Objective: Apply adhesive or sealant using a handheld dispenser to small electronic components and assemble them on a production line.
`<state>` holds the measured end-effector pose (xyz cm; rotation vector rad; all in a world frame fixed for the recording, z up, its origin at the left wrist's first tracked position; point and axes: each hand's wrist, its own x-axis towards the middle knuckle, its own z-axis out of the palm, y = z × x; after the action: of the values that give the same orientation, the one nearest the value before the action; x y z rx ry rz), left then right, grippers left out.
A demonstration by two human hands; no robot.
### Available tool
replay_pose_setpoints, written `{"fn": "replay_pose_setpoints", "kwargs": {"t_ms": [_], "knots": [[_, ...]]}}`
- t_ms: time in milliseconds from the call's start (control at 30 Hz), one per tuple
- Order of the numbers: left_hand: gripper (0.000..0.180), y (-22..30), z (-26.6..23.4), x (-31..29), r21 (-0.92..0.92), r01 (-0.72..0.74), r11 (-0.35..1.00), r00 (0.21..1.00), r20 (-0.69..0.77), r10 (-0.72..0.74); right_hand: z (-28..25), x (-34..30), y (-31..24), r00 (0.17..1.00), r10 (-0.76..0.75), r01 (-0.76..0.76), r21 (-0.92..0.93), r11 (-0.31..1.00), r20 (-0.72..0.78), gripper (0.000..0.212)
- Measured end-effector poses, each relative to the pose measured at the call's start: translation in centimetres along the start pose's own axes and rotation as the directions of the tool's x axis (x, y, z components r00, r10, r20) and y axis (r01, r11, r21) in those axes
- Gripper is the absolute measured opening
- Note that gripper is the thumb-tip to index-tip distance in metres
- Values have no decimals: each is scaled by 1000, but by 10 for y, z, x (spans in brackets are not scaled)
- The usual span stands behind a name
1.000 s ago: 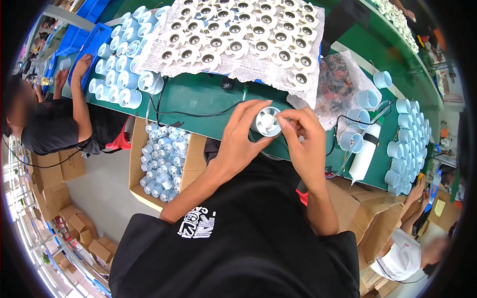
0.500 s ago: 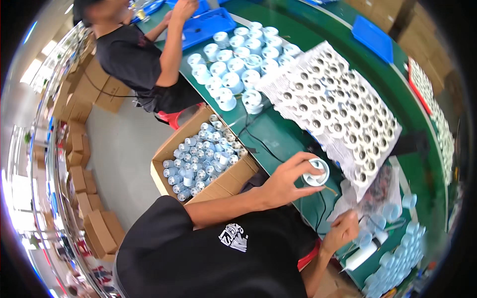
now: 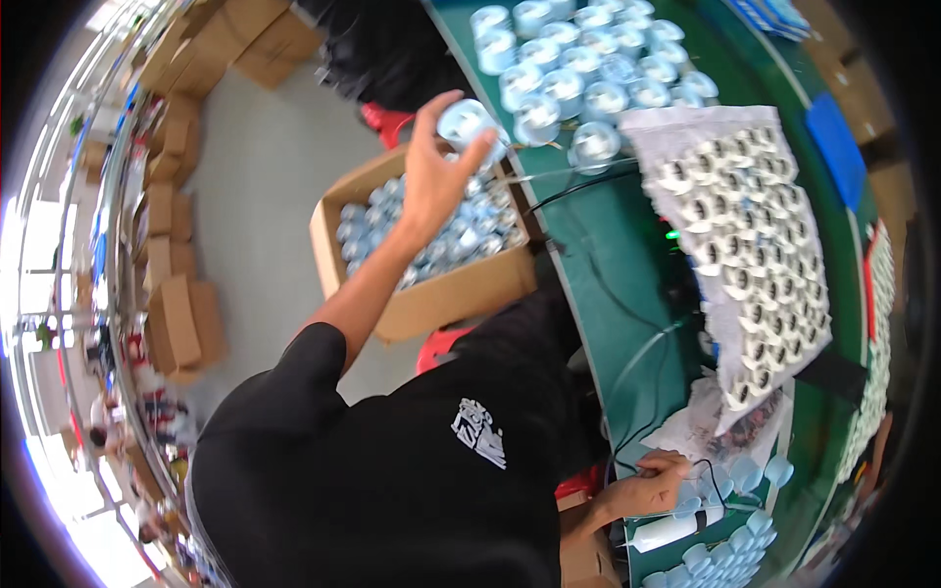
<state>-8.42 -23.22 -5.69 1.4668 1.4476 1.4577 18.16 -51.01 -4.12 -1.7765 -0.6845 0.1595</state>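
Note:
My left hand (image 3: 437,176) grips a light blue plastic cup-shaped part (image 3: 469,122) with a white inside, thumb on one side and fingers on the other. It is above the far edge of an open cardboard box (image 3: 441,303) filled with similar small blue and white parts. My right hand (image 3: 655,486) is closed low at the right, by the table edge; what its fingers hold, if anything, is hidden. Beside it lie a white bottle (image 3: 665,531) with a narrow tip, a dark cable and several loose light blue cups (image 3: 745,475).
Many blue cups with white insides (image 3: 564,90) stand on the green table (image 3: 618,265) at the far side. A white sheet (image 3: 730,387) bears rows of white round parts. Black cables cross the table. A red stool (image 3: 439,348) is beside the box; cartons (image 3: 184,326) line the left.
My left hand has carried the blue cup from over the table leftward and away, to above the box. My right hand has shifted slightly down and left. The view has turned.

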Motion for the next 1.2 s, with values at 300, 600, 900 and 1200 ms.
{"fn": "replay_pose_setpoints", "kwargs": {"t_ms": [300, 600, 900, 1200], "knots": [[71, -280, -150, -61, 477, 648, 594, 762, -418, -495, 6, 1, 8, 984, -83, 89, -31, 996, 155, 52], [65, -349, -13, -61, 611, 551, 568, 768, -106, -632, 33, -43, -2, 996, 84, -77, -336, 939, 6, 54], [56, -378, 53, -3, 601, 425, 677, 884, -112, -455, 43, -62, -9, 960, 277, -274, -336, 901, -38, 58], [63, -533, 72, -5, 727, 265, 633, 895, 60, -443, 51, -66, -12, 918, 390, -378, -449, 809, -70, 63]]}}
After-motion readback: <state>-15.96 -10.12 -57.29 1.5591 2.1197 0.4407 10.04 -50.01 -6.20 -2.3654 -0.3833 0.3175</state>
